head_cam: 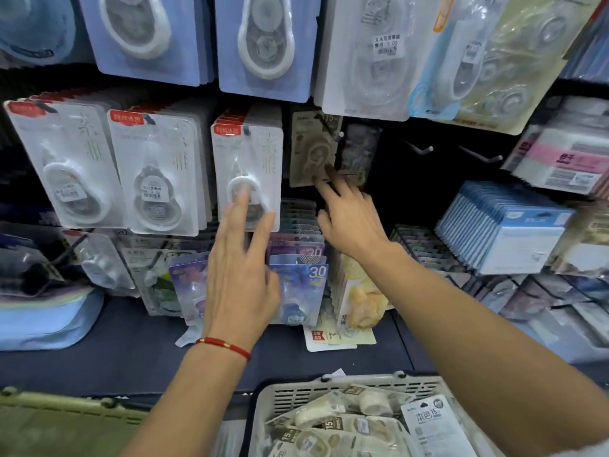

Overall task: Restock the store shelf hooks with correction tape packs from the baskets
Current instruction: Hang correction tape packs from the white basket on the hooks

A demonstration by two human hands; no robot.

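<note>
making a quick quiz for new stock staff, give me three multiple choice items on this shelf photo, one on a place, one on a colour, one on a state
1. Where is the grey slatted plastic basket of packs?
A. bottom, near the camera
B. top shelf
C. hanging on a hook

2. What colour is the cord bracelet on the left wrist?
A. green
B. red
C. white

3. How is the right hand?
A. fist, holding nothing
B. fingers straight, touching a hung beige pack
C. inside the basket

Answers:
A, the grey slatted plastic basket sits at the lower edge.
B, the cord bracelet is red.
B, the right hand reaches the beige correction tape pack on its hook.
</note>
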